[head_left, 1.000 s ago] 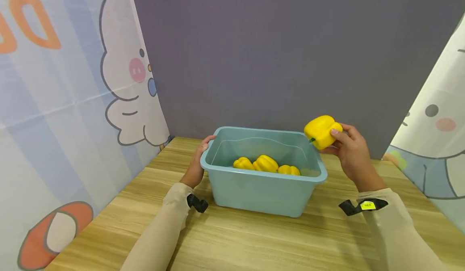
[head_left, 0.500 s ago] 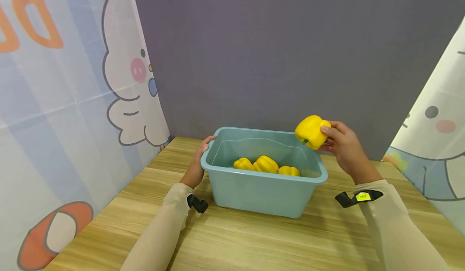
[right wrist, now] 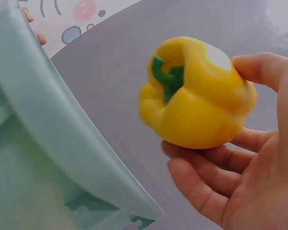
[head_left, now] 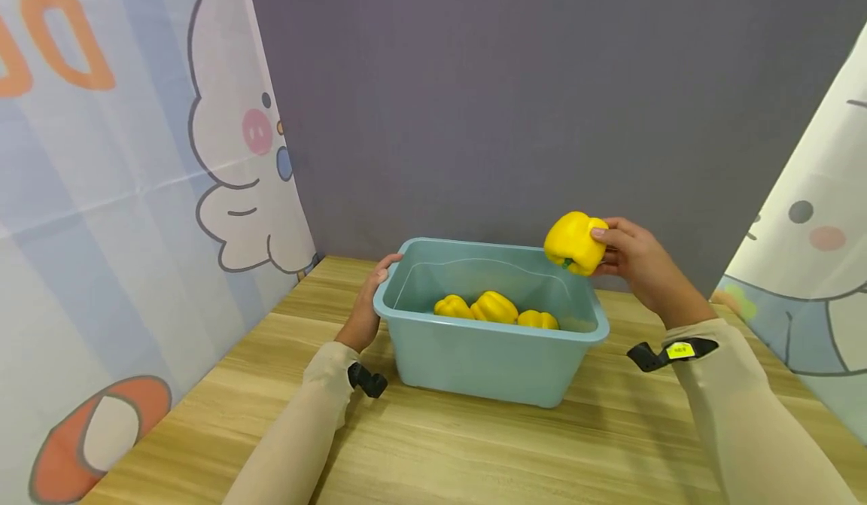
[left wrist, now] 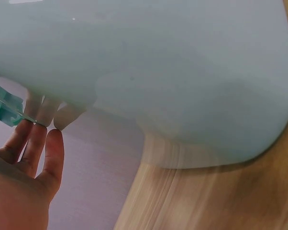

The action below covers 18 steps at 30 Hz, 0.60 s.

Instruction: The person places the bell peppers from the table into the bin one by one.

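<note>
My right hand (head_left: 640,264) holds a yellow bell pepper (head_left: 574,243) in the air above the right end of a pale blue-green plastic bin (head_left: 474,362). In the right wrist view, the thumb lies on the upper side of this pepper (right wrist: 206,100) and the fingers support it from below. Its green stem points away from the palm. My left hand (head_left: 368,305) rests against the outside of the bin's left end, near the rim. The left wrist view shows its nearly straight fingertips (left wrist: 55,139) touching the bin wall (left wrist: 182,81). Several yellow peppers (head_left: 494,307) lie in the bin, partly hidden by its front wall.
The bin stands on a wood-grain table (head_left: 433,452). Behind rises a plain grey panel (head_left: 508,114). Cartoon-printed cloths, one on the left (head_left: 135,226) and one on the right (head_left: 833,302), border the table.
My right hand has carried the pepper leftward and slightly up, from beside the bin's right end to above its back right corner. The left hand and the bin have stayed put.
</note>
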Motion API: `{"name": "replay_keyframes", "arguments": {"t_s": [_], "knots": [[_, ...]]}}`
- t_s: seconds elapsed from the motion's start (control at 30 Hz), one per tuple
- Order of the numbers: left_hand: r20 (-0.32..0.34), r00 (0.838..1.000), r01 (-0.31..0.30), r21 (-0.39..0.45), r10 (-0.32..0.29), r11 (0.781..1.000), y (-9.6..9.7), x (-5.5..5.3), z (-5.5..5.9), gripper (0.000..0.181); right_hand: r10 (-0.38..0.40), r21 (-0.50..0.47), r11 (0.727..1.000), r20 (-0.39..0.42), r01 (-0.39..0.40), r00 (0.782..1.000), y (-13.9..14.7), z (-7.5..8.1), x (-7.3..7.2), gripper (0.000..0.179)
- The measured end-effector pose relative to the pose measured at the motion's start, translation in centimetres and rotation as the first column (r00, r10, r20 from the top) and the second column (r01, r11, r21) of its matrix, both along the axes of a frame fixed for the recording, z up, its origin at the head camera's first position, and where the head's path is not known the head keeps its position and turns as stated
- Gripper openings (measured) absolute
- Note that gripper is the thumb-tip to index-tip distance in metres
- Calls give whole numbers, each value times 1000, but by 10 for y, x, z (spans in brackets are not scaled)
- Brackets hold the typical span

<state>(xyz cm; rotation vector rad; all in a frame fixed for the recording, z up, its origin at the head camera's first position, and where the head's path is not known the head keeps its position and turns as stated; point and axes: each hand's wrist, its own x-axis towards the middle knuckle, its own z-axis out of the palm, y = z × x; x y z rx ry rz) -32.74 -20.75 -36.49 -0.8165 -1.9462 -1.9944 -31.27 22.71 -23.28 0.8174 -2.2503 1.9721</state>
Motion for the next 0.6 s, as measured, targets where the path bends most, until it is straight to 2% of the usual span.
{"name": "replay_keyframes", "arguments": {"t_s": [0.17,0.37,0.6], "knots": [[13,1000,-15,12,15,1000,0,4,-1,61,31,155,988,-1,-31,1000,-7,2,-6,28],[14,1000,-3,15,3,1000,2,3,1,62,100,161,981,55,-108,993,-13,0,-13,32],[17,1000,1,7,-1,1000,-1,2,3,60,80,229,968,104,-102,991,-24,5,-22,39]]}}
